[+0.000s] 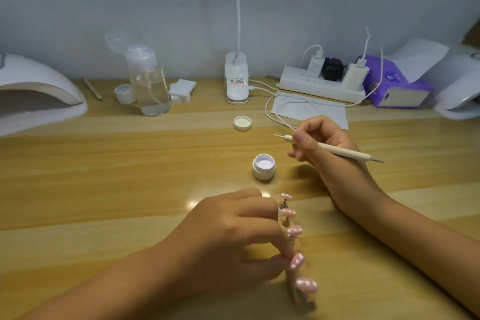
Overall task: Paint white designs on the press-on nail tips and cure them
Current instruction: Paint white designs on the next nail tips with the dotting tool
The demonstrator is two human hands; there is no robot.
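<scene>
Several pink press-on nail tips [294, 231] with white dots stand in a row on a clear holder strip [298, 293] at the near middle of the table. My left hand [233, 236] holds that strip from its left side, fingers curled against it. My right hand [314, 143] pinches a white dotting pen [337, 150], its thin metal tip pointing left, raised above the table. An open small white jar of white gel [264, 166] sits between my hands, just left of my right hand. Its lid [242, 122] lies upturned farther back.
A white curing lamp [36, 91] stands at the far left, another [459, 86] at the far right. Along the back are a clear pump bottle [149, 80], cotton pads [181, 89], a second small jar [125, 93], a lamp base [236, 78], a power strip [322, 83], cables and a purple tissue pack [394, 86].
</scene>
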